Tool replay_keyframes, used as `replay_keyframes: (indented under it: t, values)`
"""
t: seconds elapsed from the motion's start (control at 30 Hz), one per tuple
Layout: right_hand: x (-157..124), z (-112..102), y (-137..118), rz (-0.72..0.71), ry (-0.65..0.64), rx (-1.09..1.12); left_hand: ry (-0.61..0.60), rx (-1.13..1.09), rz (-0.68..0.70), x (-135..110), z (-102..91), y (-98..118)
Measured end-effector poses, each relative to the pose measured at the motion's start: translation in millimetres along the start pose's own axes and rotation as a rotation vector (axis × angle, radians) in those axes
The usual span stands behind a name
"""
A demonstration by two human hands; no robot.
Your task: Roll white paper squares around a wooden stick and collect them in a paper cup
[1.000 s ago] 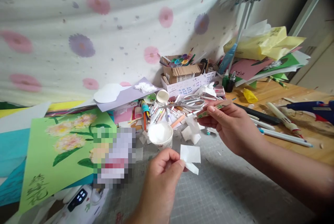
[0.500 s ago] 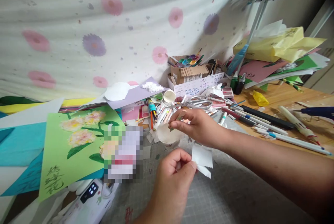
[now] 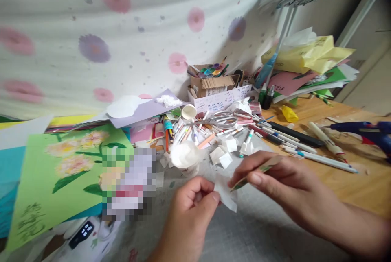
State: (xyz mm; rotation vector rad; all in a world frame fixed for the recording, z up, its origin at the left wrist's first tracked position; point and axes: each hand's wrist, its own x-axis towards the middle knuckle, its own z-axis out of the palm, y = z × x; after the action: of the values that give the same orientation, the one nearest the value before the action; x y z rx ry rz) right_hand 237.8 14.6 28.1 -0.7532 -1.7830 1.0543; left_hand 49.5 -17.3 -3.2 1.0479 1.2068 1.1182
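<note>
- Head view: the left hand (image 3: 193,207), near the middle of the scene, is curled with thumb and forefinger pressed together on a small white paper piece (image 3: 226,197), which sticks out to the right over a gray mat (image 3: 250,229).
- To its right, the right hand (image 3: 284,186) has its fingers partly bent and pinches a thin, flat greenish strip (image 3: 239,184); its left tip is at the paper's right side, but whether they touch I cannot tell.
- Just beyond the left hand, a white cup (image 3: 188,169) stands upright with white stuff inside.
- Right of the cup lie white paper scraps (image 3: 225,154), with scissors (image 3: 224,118) farther back among markers.
- Far right, a blue glue gun (image 3: 366,128) rests over the wooden counter (image 3: 354,111).
- Left lies a green sheet (image 3: 39,172) bearing pale flowers.
</note>
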Motion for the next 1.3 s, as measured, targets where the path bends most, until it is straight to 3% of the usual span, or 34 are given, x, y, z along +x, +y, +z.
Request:
replay_keyframes:
  t: [0.37, 1.1, 1.3]
  values:
    - [-2.6, 8.5, 5.0, 0.031, -0.08, 0.083, -0.047, 0.024, -0.035, -2.9, -0.3, -2.3]
    - [-5.0, 6.3, 4.5, -0.015, -0.09, 0.037, -0.027, 0.011, -0.039, -6.1, -1.1, 0.3]
    - [-4.6, 6.2, 6.4, 0.023, -0.074, 0.108, -0.077, 0.007, -0.042, -4.3, -1.5, -1.9]
